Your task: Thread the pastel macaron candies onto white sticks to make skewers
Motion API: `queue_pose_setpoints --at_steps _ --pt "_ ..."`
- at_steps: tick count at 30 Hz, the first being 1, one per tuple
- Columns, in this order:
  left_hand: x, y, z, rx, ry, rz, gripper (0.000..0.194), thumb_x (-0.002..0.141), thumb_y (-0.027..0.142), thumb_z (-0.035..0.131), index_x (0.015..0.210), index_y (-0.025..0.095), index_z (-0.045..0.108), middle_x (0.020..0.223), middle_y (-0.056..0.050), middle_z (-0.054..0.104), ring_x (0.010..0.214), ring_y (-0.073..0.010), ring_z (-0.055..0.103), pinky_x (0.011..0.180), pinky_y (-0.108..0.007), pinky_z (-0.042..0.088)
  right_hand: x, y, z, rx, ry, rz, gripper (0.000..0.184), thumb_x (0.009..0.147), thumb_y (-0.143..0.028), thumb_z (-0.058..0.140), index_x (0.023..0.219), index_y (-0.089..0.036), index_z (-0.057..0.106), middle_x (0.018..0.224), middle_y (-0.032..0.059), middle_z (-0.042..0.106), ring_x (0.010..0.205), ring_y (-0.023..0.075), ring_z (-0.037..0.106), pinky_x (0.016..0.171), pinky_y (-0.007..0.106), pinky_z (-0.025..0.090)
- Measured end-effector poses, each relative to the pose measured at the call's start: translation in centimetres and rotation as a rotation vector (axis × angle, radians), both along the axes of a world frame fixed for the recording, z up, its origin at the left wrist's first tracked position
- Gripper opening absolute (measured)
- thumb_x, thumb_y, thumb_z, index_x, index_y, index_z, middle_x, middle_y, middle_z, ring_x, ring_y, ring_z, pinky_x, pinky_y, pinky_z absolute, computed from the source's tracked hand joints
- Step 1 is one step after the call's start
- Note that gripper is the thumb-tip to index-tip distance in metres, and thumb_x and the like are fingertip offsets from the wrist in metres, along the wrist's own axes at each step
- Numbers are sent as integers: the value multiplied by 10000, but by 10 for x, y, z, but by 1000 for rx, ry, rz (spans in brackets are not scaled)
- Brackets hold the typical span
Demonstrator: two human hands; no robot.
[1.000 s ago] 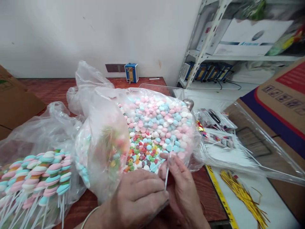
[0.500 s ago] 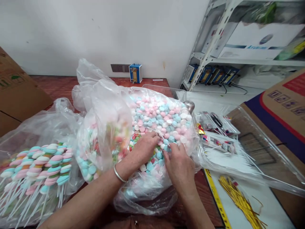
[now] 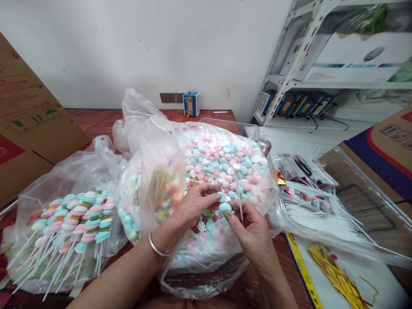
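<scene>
My left hand (image 3: 201, 199) is over the open clear bag (image 3: 183, 266) of candies, thumb and fingers closed at a small blue marshmallow (image 3: 222, 196). Close by, my right hand (image 3: 252, 223) pinches another blue marshmallow (image 3: 225, 207) between thumb and finger. A thin white stick (image 3: 240, 201) stands nearly upright in the same hand. Pink, white and blue marshmallows (image 3: 212, 156) fill the bag, with small red and green gummy candies (image 3: 210, 213) lower down, partly hidden by my hands.
At left, finished marshmallow skewers (image 3: 85, 214) lie on a plastic bag. A clear tray (image 3: 322, 244) of white sticks stands at right, near gold twist ties (image 3: 334, 270). Cardboard boxes (image 3: 35, 107) flank both sides. A metal scoop (image 3: 264, 146) shows behind the bag.
My hands have risen out of the candies. The blue marshmallow and the white stick now show plainly in my right hand. The view has shifted slightly left.
</scene>
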State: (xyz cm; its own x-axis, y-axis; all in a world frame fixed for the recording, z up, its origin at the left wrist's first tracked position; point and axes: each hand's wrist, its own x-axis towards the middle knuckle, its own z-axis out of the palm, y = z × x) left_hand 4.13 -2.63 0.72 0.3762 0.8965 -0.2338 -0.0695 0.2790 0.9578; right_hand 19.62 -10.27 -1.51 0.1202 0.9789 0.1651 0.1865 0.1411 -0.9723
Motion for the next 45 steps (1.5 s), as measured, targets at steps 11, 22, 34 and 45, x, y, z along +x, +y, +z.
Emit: queue_pose_setpoints --at_steps 11,22,34,45 --pt "-20 -27 2 -73 -123 -33 385 742 440 807 1011 167 772 908 -76 757 758 -152 680 589 -209 525 -20 -2 -2 0 89 -94 194 875 -389 715 920 -208 663 811 -3 682 770 164 623 672 255 485" --pt "-27 -22 -4 15 -33 157 367 718 297 811 1041 147 720 830 -43 734 665 -118 656 557 -199 521 -26 -18 10 -18 -329 -81 300 1027 -393 417 1133 -224 640 982 54 728 836 190 675 703 262 512" --pt "-28 -15 -4 44 -26 318 373 686 222 756 1044 134 699 786 -20 698 672 -115 633 586 -212 526 -37 -40 23 -58 -420 168 327 1030 -340 371 943 -225 664 754 16 711 635 160 667 569 217 482" --pt "-28 -14 -8 57 -41 306 360 682 202 743 1033 129 704 797 -25 704 645 -105 605 569 -216 527 -38 -41 24 -215 -272 190 355 1018 -401 372 822 -212 600 623 -29 528 577 141 496 515 213 383"
